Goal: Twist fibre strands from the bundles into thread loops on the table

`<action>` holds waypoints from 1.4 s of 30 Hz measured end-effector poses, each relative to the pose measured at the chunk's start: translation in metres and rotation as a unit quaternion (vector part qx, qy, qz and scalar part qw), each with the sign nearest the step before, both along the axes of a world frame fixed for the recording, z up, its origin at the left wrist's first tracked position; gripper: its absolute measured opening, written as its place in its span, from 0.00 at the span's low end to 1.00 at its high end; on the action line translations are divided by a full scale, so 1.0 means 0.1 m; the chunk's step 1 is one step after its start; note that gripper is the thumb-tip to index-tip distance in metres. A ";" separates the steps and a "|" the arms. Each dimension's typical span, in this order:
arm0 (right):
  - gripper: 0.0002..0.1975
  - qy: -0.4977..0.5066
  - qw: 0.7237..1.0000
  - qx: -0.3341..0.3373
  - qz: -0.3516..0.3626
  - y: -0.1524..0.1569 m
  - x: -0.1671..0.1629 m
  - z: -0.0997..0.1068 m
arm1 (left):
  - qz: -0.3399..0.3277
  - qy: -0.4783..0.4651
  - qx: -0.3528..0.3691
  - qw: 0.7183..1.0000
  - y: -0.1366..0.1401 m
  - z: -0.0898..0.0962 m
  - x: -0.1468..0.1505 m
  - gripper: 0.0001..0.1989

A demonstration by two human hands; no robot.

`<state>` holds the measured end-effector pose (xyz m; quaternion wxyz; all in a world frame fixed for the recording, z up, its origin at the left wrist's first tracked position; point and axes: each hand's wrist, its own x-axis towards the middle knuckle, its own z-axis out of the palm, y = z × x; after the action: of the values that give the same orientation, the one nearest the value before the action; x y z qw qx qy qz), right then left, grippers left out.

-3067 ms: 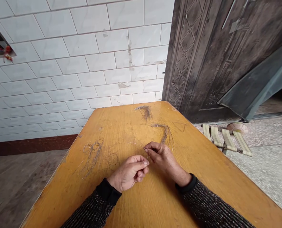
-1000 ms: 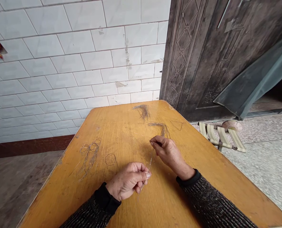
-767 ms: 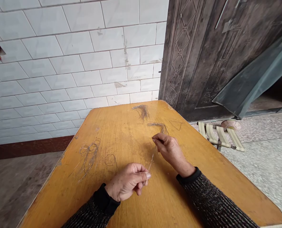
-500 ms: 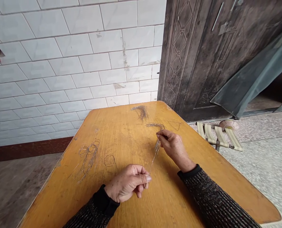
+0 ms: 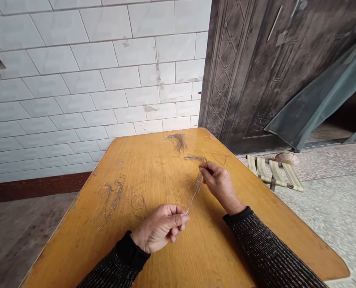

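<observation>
Between finger and thumb of my left hand (image 5: 167, 224) is the end of a thin wire (image 5: 191, 203), which slants up to the right into a bent bundle of wires (image 5: 198, 183). My right hand (image 5: 218, 184) pinches that bundle near its bend, and its loose ends (image 5: 194, 157) reach left past the fingertips. Left of my left hand a single wire loop (image 5: 138, 202) lies on the wooden table (image 5: 154, 176). Farther left rests a loose tangle of curled wires (image 5: 111, 200).
Another bent wire bundle (image 5: 178, 141) lies near the table's far edge, and a thin wire triangle (image 5: 220, 157) near its right edge. White tiled wall (image 5: 106, 76) and a dark carved door (image 5: 244, 72) stand behind. A strap-seated stool (image 5: 274, 172) is on the floor at right.
My left hand has shifted slightly up and left, and the wire between my hands looks straighter. My right hand keeps its pinch almost in place.
</observation>
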<state>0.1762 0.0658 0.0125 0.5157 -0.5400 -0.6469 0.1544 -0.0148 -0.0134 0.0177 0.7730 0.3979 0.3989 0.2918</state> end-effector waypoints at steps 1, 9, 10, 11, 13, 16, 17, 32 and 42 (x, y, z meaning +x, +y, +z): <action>0.08 0.009 1.000 -0.003 0.004 0.00 -0.01 0.00 | -0.004 -0.011 -0.007 1.000 0.00 0.01 0.00 0.15; 0.08 0.038 0.998 -0.031 0.036 -0.08 -0.07 0.08 | -0.047 -0.030 -0.030 0.998 -0.02 -0.06 0.03 0.16; 0.08 0.030 0.999 -0.029 0.035 -0.08 -0.07 0.08 | -0.055 -0.024 -0.031 0.998 -0.02 -0.07 0.03 0.16; 0.08 0.024 0.999 -0.026 0.035 -0.09 -0.07 0.09 | -0.060 -0.018 -0.032 0.998 -0.03 -0.08 0.03 0.16; 0.08 0.027 0.999 -0.020 0.036 -0.08 -0.06 0.10 | -0.067 -0.009 -0.032 0.997 -0.03 -0.07 0.02 0.16; 0.07 0.061 0.998 -0.013 0.026 -0.06 -0.03 0.10 | -0.073 -0.001 -0.022 0.997 -0.03 -0.04 0.01 0.16; 0.07 0.079 0.996 -0.014 0.026 -0.06 -0.02 0.10 | -0.073 0.002 -0.014 0.997 -0.02 -0.04 0.00 0.15; 0.15 0.316 0.880 -0.212 0.284 -0.26 -0.36 0.12 | -0.057 -0.034 0.020 0.998 0.04 -0.08 0.00 0.13; 0.15 0.290 0.895 -0.209 0.268 -0.26 -0.42 0.08 | -0.073 0.030 0.052 0.995 0.04 -0.09 0.00 0.16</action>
<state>0.1339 0.0400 0.0204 0.4950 -0.3731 -0.5413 0.5681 -0.0151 -0.0095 0.0085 0.7582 0.4745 0.3755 0.2429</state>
